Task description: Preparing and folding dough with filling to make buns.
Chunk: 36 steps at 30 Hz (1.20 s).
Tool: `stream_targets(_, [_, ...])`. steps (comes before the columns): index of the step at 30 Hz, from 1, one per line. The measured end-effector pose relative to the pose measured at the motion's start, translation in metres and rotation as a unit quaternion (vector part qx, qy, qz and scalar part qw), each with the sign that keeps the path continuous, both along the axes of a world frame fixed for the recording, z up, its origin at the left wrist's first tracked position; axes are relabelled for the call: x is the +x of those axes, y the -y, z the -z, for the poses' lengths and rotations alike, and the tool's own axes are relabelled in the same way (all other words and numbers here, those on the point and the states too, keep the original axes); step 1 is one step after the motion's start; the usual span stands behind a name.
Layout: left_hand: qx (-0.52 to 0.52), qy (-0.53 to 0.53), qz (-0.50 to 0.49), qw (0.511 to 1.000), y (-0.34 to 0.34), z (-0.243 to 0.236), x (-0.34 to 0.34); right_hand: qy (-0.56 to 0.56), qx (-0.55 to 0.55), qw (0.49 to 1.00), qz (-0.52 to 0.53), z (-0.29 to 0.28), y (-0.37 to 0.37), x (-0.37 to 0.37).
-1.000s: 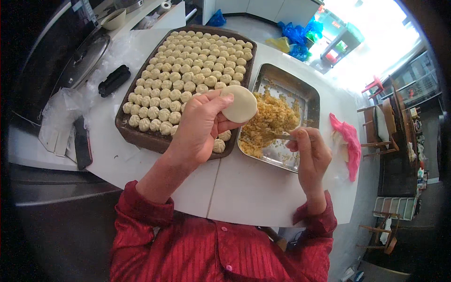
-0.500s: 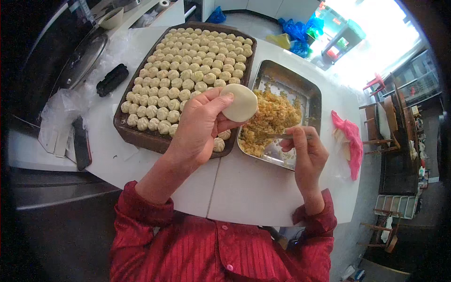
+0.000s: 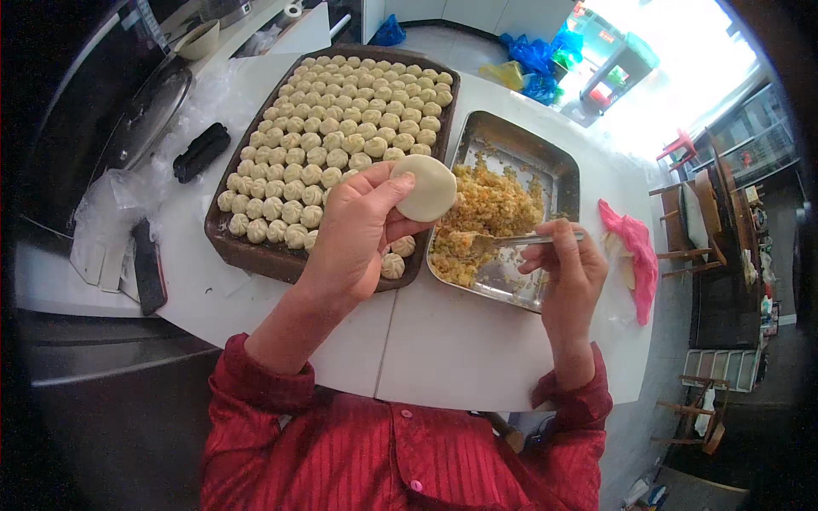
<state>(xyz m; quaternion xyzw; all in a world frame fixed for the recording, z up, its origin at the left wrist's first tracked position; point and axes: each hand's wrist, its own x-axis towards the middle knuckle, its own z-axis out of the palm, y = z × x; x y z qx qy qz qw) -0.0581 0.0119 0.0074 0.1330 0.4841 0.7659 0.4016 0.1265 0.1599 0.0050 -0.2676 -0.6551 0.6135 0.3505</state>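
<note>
Dough round (image 3: 426, 189): pale and flat, held between thumb and fingers of the left hand (image 3: 358, 223).
Metal utensil (image 3: 515, 240): right hand (image 3: 569, 271) pinches its handle — the tip is at the filling (image 3: 503, 203).
Filling tray (image 3: 558, 175): metal, just beyond the right hand.
Dark tray (image 3: 264, 264): beyond the left hand — rows of dumplings (image 3: 341, 112).
Pink cloth (image 3: 635, 247): on the bench (image 3: 452, 358), right of both hands.

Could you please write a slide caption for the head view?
Left hand holds a round dough disc; right hand holds a metal utensil at the chopped mixture.
</note>
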Motion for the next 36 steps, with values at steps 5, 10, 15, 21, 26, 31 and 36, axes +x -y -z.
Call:
stream_targets(5, [-0.012, -0.009, 0.033, 0.999, -0.001, 0.001, 0.001, -0.067, -0.1, 0.993, 0.021, -0.003, -0.013, 0.01])
stream_targets(10, [-0.02, 0.011, 0.115, 0.993, -0.001, 0.0, 0.011, -0.1, -0.019, 0.993, 0.064, -0.016, 0.002, 0.013])
stream_targets(15, [-0.016, 0.091, 0.168, 0.981, -0.001, -0.001, 0.018, -0.091, 0.25, 0.96, 0.091, -0.008, 0.017, 0.021])
stream_targets(21, [0.032, 0.131, 0.163, 0.977, -0.001, 0.005, 0.018, 0.012, 0.73, 0.672, -0.125, 0.001, 0.029, 0.019])
stream_targets(26, [0.031, 0.124, 0.139, 0.982, 0.0, 0.004, 0.016, -0.006, 0.736, 0.665, -0.124, 0.003, 0.026, 0.012])
stream_targets(31, [0.023, 0.107, 0.124, 0.986, -0.001, -0.001, 0.018, -0.067, 0.539, 0.837, -0.067, -0.001, 0.016, 0.017])
stream_targets(36, [0.004, 0.105, 0.123, 0.987, -0.003, 0.001, 0.02, -0.108, 0.334, 0.936, 0.0, 0.003, 0.016, 0.012])
